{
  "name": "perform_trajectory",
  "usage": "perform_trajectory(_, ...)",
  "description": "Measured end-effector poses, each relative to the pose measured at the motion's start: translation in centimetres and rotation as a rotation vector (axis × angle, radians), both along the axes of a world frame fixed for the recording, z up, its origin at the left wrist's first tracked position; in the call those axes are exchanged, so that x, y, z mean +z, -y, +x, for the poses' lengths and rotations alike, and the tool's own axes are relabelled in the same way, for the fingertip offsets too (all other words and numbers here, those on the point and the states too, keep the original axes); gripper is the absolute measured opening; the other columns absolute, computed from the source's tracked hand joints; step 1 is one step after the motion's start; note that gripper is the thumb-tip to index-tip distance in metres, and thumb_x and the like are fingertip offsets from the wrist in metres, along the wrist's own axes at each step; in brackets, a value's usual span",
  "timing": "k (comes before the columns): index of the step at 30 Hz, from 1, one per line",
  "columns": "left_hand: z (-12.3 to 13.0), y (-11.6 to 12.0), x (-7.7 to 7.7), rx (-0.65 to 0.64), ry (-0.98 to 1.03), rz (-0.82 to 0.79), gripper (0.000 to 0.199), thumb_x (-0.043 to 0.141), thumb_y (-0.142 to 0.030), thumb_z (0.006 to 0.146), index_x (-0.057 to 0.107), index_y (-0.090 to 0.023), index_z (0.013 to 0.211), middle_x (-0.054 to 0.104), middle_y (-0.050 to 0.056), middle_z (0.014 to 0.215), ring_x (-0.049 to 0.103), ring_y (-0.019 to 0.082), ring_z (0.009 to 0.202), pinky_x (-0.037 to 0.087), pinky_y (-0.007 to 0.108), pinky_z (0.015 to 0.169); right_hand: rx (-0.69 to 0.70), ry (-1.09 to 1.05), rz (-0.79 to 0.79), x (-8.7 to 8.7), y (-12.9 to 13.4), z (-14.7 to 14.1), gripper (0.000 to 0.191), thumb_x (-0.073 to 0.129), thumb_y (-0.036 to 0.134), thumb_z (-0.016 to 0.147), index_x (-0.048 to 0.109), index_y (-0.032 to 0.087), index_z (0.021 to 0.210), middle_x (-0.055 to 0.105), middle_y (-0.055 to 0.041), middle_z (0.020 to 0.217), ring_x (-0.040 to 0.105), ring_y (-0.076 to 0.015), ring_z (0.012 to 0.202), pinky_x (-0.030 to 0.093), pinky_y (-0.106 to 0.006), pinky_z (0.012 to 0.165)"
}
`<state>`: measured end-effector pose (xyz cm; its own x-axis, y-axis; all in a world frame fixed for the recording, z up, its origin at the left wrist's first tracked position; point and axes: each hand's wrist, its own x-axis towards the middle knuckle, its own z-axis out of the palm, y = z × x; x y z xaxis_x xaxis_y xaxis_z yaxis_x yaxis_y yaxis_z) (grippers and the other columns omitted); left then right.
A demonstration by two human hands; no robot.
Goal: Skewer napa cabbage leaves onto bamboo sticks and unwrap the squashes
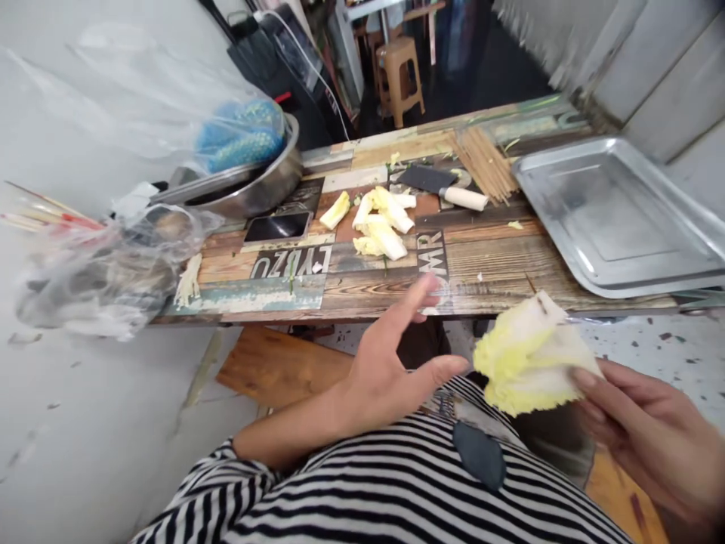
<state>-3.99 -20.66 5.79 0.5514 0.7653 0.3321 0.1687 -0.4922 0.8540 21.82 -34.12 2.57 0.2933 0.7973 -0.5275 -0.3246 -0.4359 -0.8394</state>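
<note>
My right hand (646, 431) grips napa cabbage leaves (529, 355), pale yellow at the frilly edge and white at the stem, held up in front of the table edge. A thin skewer tip (530, 282) pokes out past the white end; the rest of the skewer is hidden. My left hand (390, 363) is open and holds nothing, its thumb near the leaf's yellow edge but apart from it. On the table beyond lie several cut cabbage pieces (382, 223) in a small pile, with one separate piece (335, 211) to their left.
A cleaver (436, 181) with a pale handle lies behind the pile, beside bamboo skewers (484, 162). To the right sits a metal tray (623, 219). A phone (279, 227), a steel bowl (266, 185), enoki mushrooms (189, 281) and plastic bags (118, 272) are at left.
</note>
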Motion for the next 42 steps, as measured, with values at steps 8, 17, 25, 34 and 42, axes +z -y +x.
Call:
perform_trajectory(8, 3.8, -1.0, -2.9, -0.193, 0.313, -0.935, 0.087, 0.08, -0.056, 0.073, 0.047, -0.018, 0.145, 0.052, 0.02, 0.146, 0.05, 0.033, 0.135, 0.038, 0.051, 0.114, 0.013, -0.461, 0.137, -0.8, -4.5, -2.1, 0.033, 0.083, 0.032, 0.077, 0.055, 0.017, 0.066, 0.038, 0.0064, 0.059, 0.018, -0.0025, 0.045, 0.022, -0.016, 0.039)
perform_trajectory(17, 6.5, -2.2, -3.6, 0.052, 0.553, -1.128, 0.059, 0.09, -0.051, 0.059, 0.071, -0.009, 0.096, 0.076, 0.011, 0.09, 0.071, 0.02, 0.079, 0.055, 0.033, 0.079, 0.165, -0.351, 0.263, -1.3, -4.8, -3.4, 0.021, 0.079, 0.035, 0.083, 0.07, 0.017, 0.088, 0.054, 0.0002, 0.077, 0.039, -0.0036, 0.052, 0.036, -0.017, 0.045)
perform_trajectory(25, 6.8, -5.7, -2.8, 0.079, 0.541, -1.132, 0.058, 0.095, -0.049, 0.049, 0.072, -0.007, 0.083, 0.075, 0.008, 0.076, 0.069, 0.017, 0.068, 0.054, 0.029, 0.072, 0.001, -0.21, 0.227, -2.6, -5.2, -5.7, 0.041, 0.085, 0.049, 0.072, 0.069, 0.019, 0.094, 0.051, 0.0035, 0.064, 0.035, -0.003, 0.042, 0.023, -0.018, 0.039)
perform_trajectory(34, 6.9, -7.2, -3.2, 0.08, 0.588, -1.178, 0.056, 0.095, -0.035, 0.05, 0.069, -0.009, 0.092, 0.072, 0.005, 0.075, 0.066, 0.014, 0.065, 0.053, 0.025, 0.068, 0.036, -0.204, 0.185, -2.8, -5.3, -6.0, 0.045, 0.086, 0.053, 0.07, 0.069, 0.018, 0.093, 0.049, 0.004, 0.064, 0.026, -0.001, 0.042, 0.016, -0.018, 0.04)
perform_trajectory(42, 4.5, -6.5, -3.6, 0.163, 0.144, -0.576, 0.061, 0.067, -0.032, 0.086, 0.049, -0.018, 0.142, 0.074, 0.007, 0.09, 0.068, 0.018, 0.076, 0.053, 0.03, 0.074, -0.033, -0.247, 0.179, -3.2, -6.3, -4.2, 0.042, 0.089, 0.044, 0.068, 0.071, 0.018, 0.097, 0.047, 0.0048, 0.063, 0.026, -0.0007, 0.042, 0.017, -0.015, 0.038)
